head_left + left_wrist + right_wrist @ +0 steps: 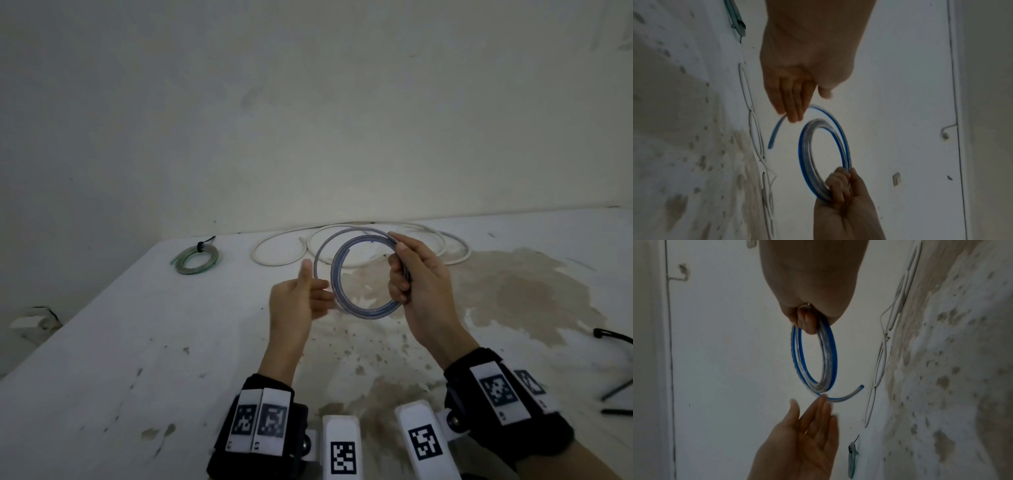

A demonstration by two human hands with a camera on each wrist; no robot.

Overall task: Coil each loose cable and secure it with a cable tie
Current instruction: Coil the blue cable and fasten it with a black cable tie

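My right hand (421, 284) grips a coil of clear, blue-striped cable (337, 274) by its right side and holds it upright above the table. The coil's loose tail (317, 260) curves out to the left. My left hand (298, 301) is open, thumb up, its straight fingertips (793, 113) touching that tail (774, 134). In the right wrist view the coil (795, 353) hangs from my curled right-hand fingers (807, 321), and the left hand (807, 426) reaches up to the tail (846, 398).
A green cable coil (193, 257), bound with a black tie, lies at the table's far left. A long white cable (274, 265) sprawls in loose loops along the back edge. Black cable ties (613, 335) lie at the right edge. The white tabletop (137, 325) is stained brown.
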